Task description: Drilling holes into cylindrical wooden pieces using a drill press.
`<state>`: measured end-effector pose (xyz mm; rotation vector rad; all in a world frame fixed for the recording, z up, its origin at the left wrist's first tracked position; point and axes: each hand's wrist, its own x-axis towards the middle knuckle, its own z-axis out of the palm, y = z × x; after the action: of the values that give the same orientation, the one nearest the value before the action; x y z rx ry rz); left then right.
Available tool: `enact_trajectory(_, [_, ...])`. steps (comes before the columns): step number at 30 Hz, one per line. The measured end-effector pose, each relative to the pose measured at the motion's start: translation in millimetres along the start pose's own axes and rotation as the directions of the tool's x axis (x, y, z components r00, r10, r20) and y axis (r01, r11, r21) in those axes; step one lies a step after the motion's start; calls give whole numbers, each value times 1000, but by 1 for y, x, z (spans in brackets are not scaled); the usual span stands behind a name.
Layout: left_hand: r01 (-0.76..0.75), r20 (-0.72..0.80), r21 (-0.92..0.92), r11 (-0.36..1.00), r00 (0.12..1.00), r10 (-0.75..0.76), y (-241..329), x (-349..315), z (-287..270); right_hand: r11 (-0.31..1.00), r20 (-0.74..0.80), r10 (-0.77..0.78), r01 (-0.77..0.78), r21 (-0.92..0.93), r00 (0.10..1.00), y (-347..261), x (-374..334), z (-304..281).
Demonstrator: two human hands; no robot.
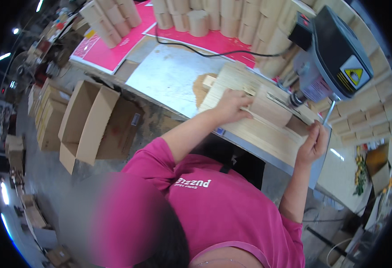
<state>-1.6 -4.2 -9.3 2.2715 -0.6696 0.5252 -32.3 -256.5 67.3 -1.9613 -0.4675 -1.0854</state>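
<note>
A pale wooden cylinder (271, 107) lies on its side on a wooden jig board (267, 136), under the chuck (297, 98) of a small bench drill press (339, 53). My left hand (232, 106) grips the cylinder's left end, thumb on the near side and fingers over the far side. On the right, my right hand (313, 140) is closed at the lower end of the drill press's metal lever (330, 111). The exact grip there is partly hidden by my fingers. Small wood bits (248, 90) lie beside my left fingertips.
Stacked wooden cylinders (199, 23) line the far side, some on pink printed sheets (129, 44). A black cable (205, 54) crosses the white board (169, 73) to the drill press. Sawdust (199, 89) lies left of the jig. An open cardboard box (93, 125) stands on the floor at left.
</note>
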Motion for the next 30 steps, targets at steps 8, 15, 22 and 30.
enact_trajectory(8, [118, 72, -9, 993, 990, -118, 5, -7, -5, 992, 2, 52, -52, -115, 999, -23, 75, -37])
enact_trajectory(15, [20, 80, 6, 1000, 997, -21, 27, 12, 33, 926, 99, -94, 124, -357, 991, 52, 213, -23])
enact_trajectory(22, [31, 49, 9, 999, 998, -31, 23, 9, 25, 960, 53, 136, -118, -252, 989, -18, 176, -28])
enact_trajectory(30, [68, 77, 2, 998, 995, -68, 26, 10, 27, 984, 59, 173, -170, -55, 983, -51, 60, -36])
